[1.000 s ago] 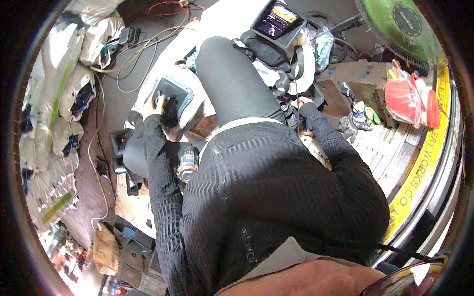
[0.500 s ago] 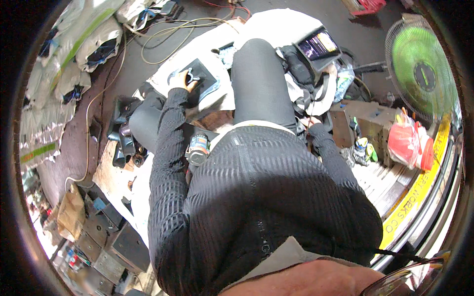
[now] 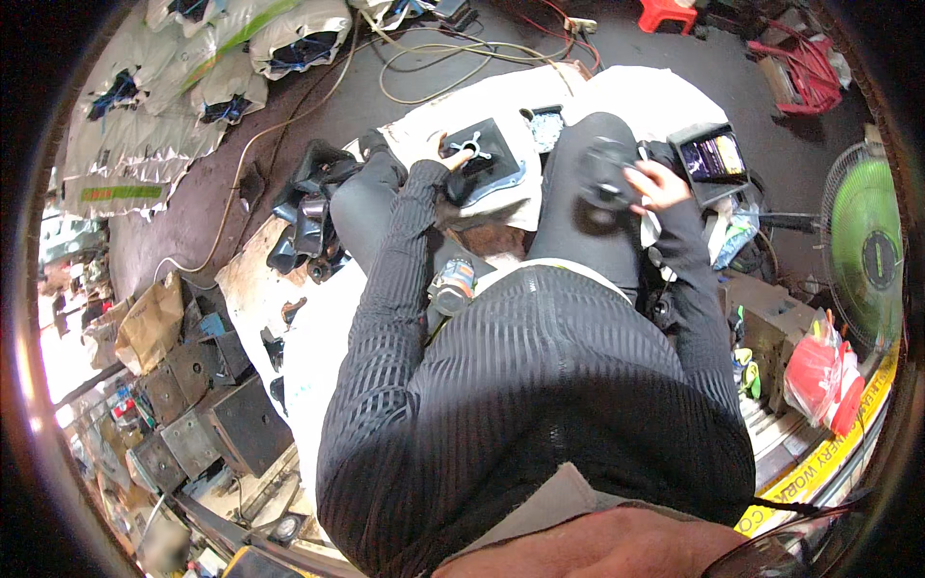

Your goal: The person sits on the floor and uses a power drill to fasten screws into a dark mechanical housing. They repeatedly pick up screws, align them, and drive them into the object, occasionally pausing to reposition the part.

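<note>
My left hand (image 3: 451, 151) rests at the left edge of a flat black square piece (image 3: 496, 171), fingers apart, one reaching to a grey ring-shaped fitting with arms (image 3: 471, 147) on top of it. Over my right thigh, my right hand (image 3: 661, 185) grips a black part (image 3: 606, 179) by its right side; motion blurs it, so its exact kind cannot be told. A clear jar with a dark lid (image 3: 452, 287) lies by my lap. Beyond the square piece sits a small tray of light bits (image 3: 544, 127).
White sheeting (image 3: 674, 91) spreads under my legs. Several black moulded parts (image 3: 313, 207) are heaped at left. A phone-like screen (image 3: 715, 157) stands at right, with a green fan (image 3: 867, 255) farther over. Cables (image 3: 434, 48) cross the floor; silver bags (image 3: 130, 144) lie far left.
My right hand has come up from beside my hip to over my thigh, now with a black part in it. The left hand's fingers have spread beside the fitting. The whole view has shifted.
</note>
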Action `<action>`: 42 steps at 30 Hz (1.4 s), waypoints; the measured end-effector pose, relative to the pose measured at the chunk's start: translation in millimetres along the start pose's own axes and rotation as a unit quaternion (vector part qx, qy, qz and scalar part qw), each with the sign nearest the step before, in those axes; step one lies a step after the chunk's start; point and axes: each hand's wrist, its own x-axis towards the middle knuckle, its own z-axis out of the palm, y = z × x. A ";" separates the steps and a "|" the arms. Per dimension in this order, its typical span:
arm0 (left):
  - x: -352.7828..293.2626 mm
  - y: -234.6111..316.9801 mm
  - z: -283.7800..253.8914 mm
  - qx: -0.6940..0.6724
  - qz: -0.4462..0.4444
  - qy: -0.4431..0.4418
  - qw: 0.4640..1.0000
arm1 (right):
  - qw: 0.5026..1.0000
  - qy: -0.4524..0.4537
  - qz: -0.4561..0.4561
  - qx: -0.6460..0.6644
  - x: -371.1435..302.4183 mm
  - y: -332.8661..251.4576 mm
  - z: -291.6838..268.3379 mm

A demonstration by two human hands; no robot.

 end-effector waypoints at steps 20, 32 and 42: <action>-25.4 29.5 -57.5 0.051 0.048 0.165 0.984 | 0.967 0.185 -0.140 -0.103 219.4 117.1 171.2; -40.0 33.7 -126.0 -0.001 0.013 0.332 0.943 | 0.846 0.066 0.079 -0.523 304.2 124.9 153.3; -36.7 13.7 -136.6 -0.105 -0.032 0.334 0.936 | 0.892 0.007 0.058 -0.449 328.3 149.4 164.9</action>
